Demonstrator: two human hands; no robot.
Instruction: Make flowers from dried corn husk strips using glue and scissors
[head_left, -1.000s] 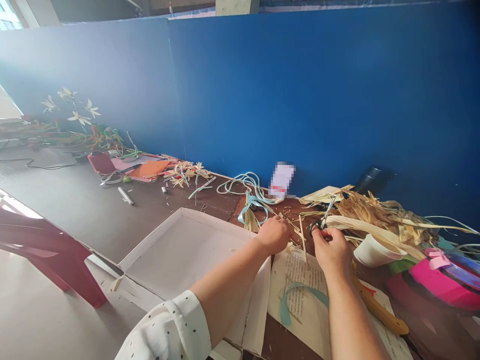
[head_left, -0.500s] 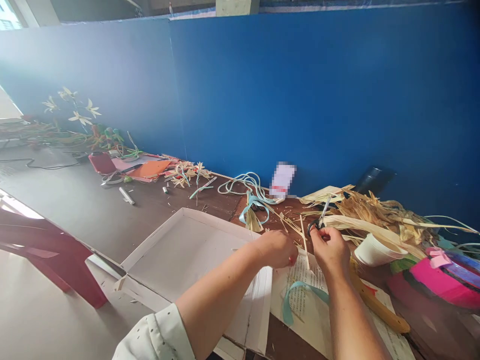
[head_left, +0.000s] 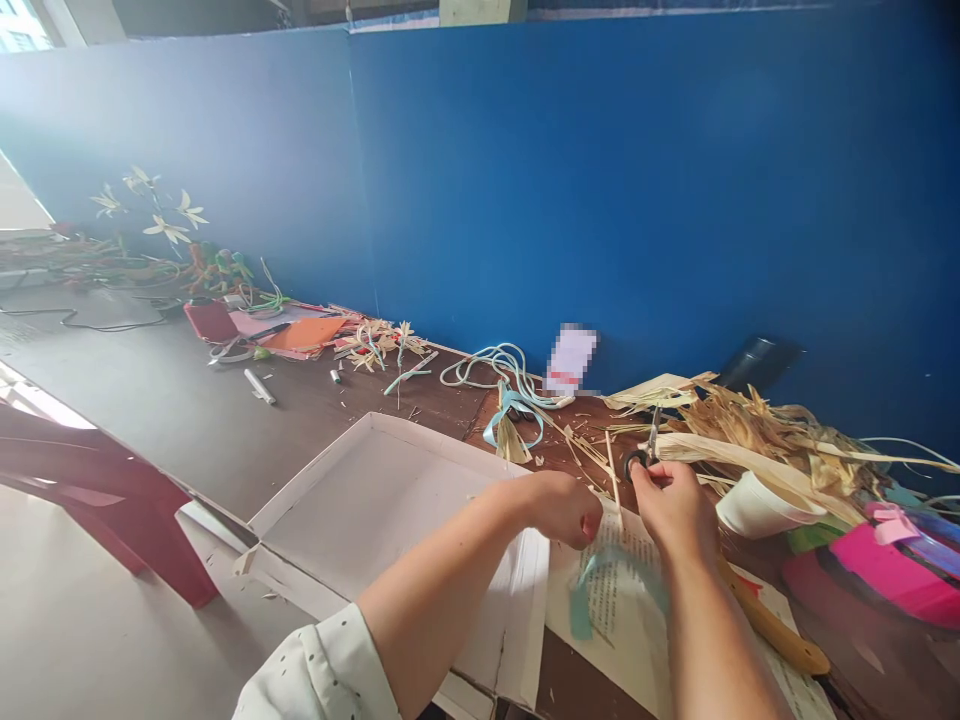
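My right hand [head_left: 673, 505] grips a small pair of scissors [head_left: 646, 448], whose black loops and metal blades point up toward the blue wall. My left hand [head_left: 564, 507] is curled into a loose fist at the right edge of a flat white cardboard tray [head_left: 375, 500]; what its fingers hold is hidden. A thin dry straw strip [head_left: 613, 475] stands between the two hands. A printed paper sheet [head_left: 615, 590] with a light blue ribbon loop [head_left: 581, 600] lies under my wrists.
A heap of dried husk strips [head_left: 757, 430], a white paper cup [head_left: 757, 505] and a pink container [head_left: 885, 560] crowd the right. Blue cord [head_left: 495, 365], straw flowers [head_left: 379, 345], coloured sheets [head_left: 300, 335] and a red chair [head_left: 105, 490] lie to the left. A blue wall [head_left: 600, 180] backs the table.
My left hand has drawn back from the straw scraps toward me, down to the tray's right edge. The right hand keeps the scissors in almost the same place.
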